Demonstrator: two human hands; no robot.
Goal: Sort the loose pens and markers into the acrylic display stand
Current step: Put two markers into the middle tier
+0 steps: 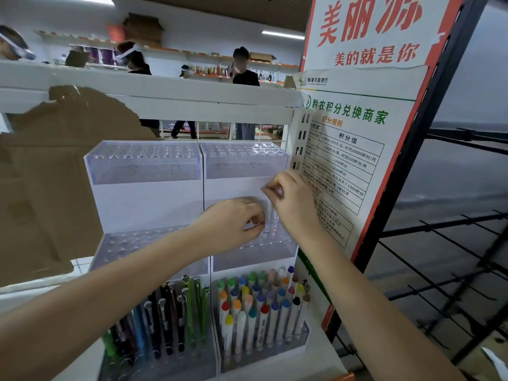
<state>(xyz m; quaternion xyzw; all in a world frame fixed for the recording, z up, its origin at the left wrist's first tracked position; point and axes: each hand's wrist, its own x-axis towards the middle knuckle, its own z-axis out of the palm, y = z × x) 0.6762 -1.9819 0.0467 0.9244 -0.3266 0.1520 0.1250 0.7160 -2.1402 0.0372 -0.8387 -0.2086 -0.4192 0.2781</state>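
1. Where the head view looks down over both forearms, we see the acrylic display stand [170, 193] as a clear, glossy tiered unit on a white shelf [324, 361], built of two columns side by side with white panels between the tiers.
2. We note that each tier is a transparent block whose top is drilled with rows of round holes; the upper two blocks [145, 163] look hazy and lightly purple-tinted.
3. We find the lowest left tier filled with slim pens [165, 323], upright and slightly leaning, with shiny metal clips and dark, blue and green barrels.
4. We find the lowest right tier packed with markers [258, 312]: smooth white cylinders with rounded caps in many colours.
5. We see our left hand [231, 224] over the middle right tier, its fingers [257, 215] curled toward the thumb as if pinching; what they pinch is too blurred to tell.
6. We see our right hand [291, 199] just beside it, at the stand's right edge, fingers bunched together around a pale, thin, upright object [275, 218] that reaches down to the holes of that tier; we cannot tell what kind of pen it is.
7. We note torn brown cardboard [55, 166] to the left, and a printed paper poster [354, 149] on a black metal rack [428, 127] to the right.
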